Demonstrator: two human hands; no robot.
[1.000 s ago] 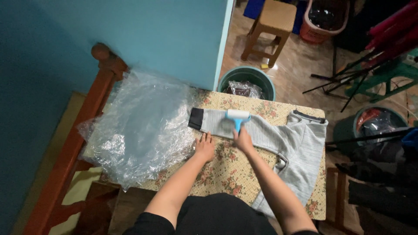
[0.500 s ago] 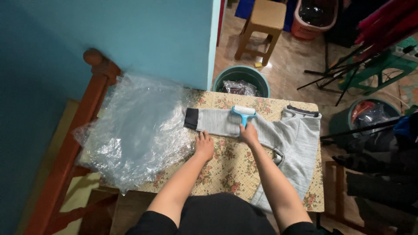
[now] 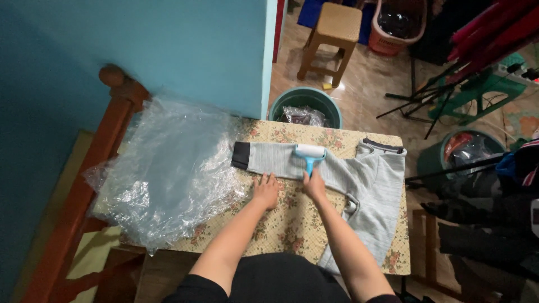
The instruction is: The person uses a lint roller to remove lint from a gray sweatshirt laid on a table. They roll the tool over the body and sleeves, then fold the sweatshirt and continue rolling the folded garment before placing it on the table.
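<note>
A person's right hand [image 3: 314, 185] grips a blue-handled lint roller [image 3: 309, 154] on the sleeve of a grey sweatshirt [image 3: 370, 179] spread across the floral table [image 3: 292, 224]; the left hand [image 3: 265, 191] lies open, flat beside the sleeve. Rolling is under way; the next pass calls for steady cloth.

A sweatshirt [image 3: 359, 179] lies on the table [image 3: 292, 224], its sleeve stretched toward the left. A lint roller [image 3: 309, 155] rests on that sleeve, held by the right hand [image 3: 314, 185]; the left hand [image 3: 265, 191] lies flat just left of it, at the sleeve's near edge. Plastic bags [image 3: 168, 168] cover the table's left end. Behind the table stands a bin [image 3: 306, 104], with a stool [image 3: 331, 33] farther back.
</note>
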